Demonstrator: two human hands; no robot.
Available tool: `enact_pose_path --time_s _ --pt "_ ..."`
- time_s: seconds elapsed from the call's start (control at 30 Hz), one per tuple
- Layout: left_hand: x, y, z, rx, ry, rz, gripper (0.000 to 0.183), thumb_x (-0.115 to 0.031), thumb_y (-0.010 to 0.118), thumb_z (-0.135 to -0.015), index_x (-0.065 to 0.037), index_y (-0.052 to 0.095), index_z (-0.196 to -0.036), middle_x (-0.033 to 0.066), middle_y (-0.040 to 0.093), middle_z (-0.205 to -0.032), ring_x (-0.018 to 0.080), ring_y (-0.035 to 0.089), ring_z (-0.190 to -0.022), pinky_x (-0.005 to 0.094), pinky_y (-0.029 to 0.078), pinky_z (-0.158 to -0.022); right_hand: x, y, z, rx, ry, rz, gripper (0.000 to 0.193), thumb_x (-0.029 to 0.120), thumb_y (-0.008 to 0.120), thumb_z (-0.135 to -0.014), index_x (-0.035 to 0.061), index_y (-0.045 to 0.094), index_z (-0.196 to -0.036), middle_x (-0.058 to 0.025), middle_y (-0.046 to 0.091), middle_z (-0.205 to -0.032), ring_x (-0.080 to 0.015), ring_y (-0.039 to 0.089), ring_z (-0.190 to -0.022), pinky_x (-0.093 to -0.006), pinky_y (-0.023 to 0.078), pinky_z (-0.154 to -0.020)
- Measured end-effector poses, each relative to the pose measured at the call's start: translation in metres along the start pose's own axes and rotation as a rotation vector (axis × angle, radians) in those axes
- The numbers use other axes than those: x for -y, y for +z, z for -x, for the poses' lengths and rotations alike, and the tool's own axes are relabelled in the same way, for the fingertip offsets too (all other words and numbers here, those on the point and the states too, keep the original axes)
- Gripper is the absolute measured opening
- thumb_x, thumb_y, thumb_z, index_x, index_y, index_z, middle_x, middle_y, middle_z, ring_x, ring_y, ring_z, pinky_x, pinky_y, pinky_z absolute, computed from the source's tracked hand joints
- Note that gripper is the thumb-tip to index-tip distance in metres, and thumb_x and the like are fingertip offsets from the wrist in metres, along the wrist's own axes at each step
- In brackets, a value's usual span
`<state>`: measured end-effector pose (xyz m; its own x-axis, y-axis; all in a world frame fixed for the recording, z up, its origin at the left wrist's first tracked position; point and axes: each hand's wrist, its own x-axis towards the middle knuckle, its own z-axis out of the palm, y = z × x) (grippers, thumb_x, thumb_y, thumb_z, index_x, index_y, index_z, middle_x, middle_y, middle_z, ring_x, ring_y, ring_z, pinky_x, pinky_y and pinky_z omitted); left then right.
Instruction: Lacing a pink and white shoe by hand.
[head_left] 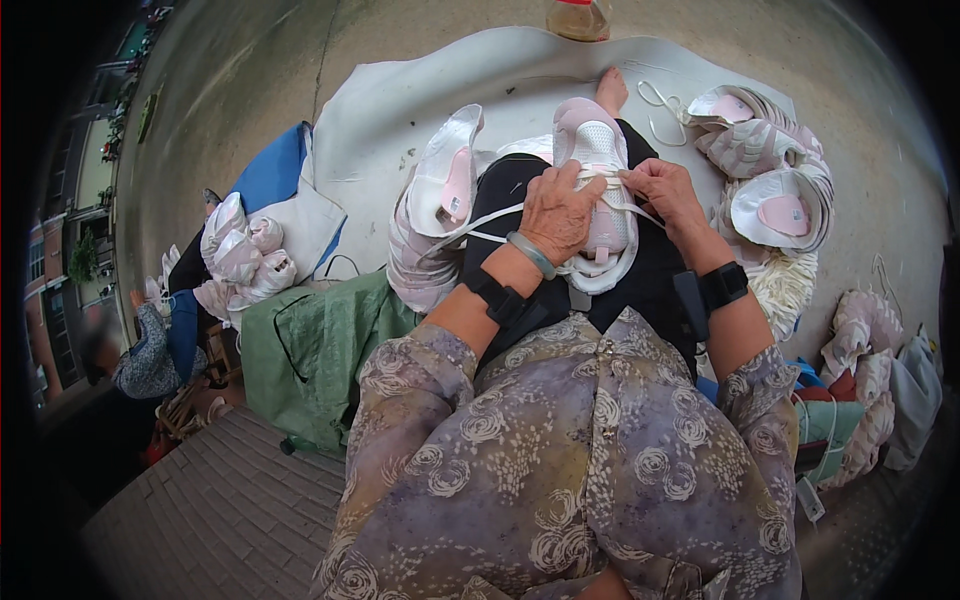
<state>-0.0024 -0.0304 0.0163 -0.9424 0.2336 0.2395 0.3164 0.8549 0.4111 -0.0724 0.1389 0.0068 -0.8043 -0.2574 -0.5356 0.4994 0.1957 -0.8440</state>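
Note:
A pink-and-white shoe upper (604, 240) lies lengthwise on my black-trousered lap, its rounded toe end pointing away from me. White shoelace (488, 218) runs across its eyelets, with one length trailing off to the left. My left hand (560, 212) is closed over the upper's left edge, thumb and fingertips at the lacing; its exact hold on the lace is partly hidden. From the other side, my right hand (668, 192) pinches the lace between thumb and forefinger beside the right row of eyelets.
Nested shoe uppers (425, 265) lean at my left leg. More stacked uppers (812, 200) and a bundle of cream laces (785, 290) are at right. A white sheet (400, 110) covers the ground ahead, with a jar (578, 20) beyond. Left are a green sack (310, 350) and another person (155, 345).

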Motion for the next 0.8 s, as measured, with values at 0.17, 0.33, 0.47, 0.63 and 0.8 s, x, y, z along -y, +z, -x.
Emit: enact_pose_path --time_s 0.17,0.33,0.47,0.63,0.8 --pt "0.0 -0.001 0.001 0.025 -0.016 -0.049 0.032 -0.012 0.055 -0.074 -0.014 0.055 -0.106 0.0141 0.051 -0.1 0.0295 0.051 -0.084 0.0406 0.042 -0.069 0.003 0.002 -0.001 0.027 -0.052 0.082 0.02 0.022 0.069 -0.073 0.0089 0.057 -0.064 0.0036 0.05 -0.058 -0.0046 0.042 -0.05 -0.0201 0.032 -0.042" --pt "0.0 -0.001 0.0 0.02 -0.029 -0.008 0.032 -0.012 0.055 -0.074 -0.014 0.055 -0.105 0.0123 0.051 -0.099 0.0283 0.051 -0.081 0.0402 0.041 -0.068 0.002 0.0 -0.001 0.028 -0.001 -0.02 0.019 0.026 0.066 -0.077 0.0135 0.054 -0.069 0.0081 0.047 -0.06 -0.0017 0.039 -0.053 -0.0173 0.029 -0.043" --pt "0.001 -0.004 -0.001 0.031 -0.017 -0.079 0.031 -0.014 0.056 -0.074 -0.014 0.055 -0.105 0.0115 0.051 -0.098 0.0281 0.051 -0.078 0.0394 0.04 -0.067 0.001 0.0 -0.006 0.07 0.012 0.032 0.02 0.028 0.066 -0.077 0.0137 0.054 -0.07 0.008 0.047 -0.059 -0.002 0.038 -0.052 -0.0172 0.028 -0.043" --pt "-0.009 -0.017 -0.004 0.033 -0.124 -0.085 0.027 -0.021 0.058 -0.074 -0.011 0.054 -0.098 0.0089 0.055 -0.085 0.0279 0.054 -0.072 0.0404 0.041 -0.065 -0.002 0.003 -0.002 0.08 -0.024 0.008 0.02 0.028 0.065 -0.077 0.0133 0.054 -0.07 0.0073 0.046 -0.059 -0.0023 0.036 -0.051 -0.0182 0.026 -0.043" --pt "-0.001 -0.021 -0.005 0.073 -0.329 -0.001 0.023 -0.028 0.056 -0.077 -0.006 0.052 -0.085 0.013 0.054 -0.072 0.0353 0.055 -0.069 0.0449 0.042 -0.058 -0.005 0.007 0.004 0.061 -0.044 -0.049 0.02 0.026 0.065 -0.078 0.0102 0.055 -0.07 0.0061 0.048 -0.061 -0.0027 0.038 -0.054 -0.0189 0.029 -0.046"
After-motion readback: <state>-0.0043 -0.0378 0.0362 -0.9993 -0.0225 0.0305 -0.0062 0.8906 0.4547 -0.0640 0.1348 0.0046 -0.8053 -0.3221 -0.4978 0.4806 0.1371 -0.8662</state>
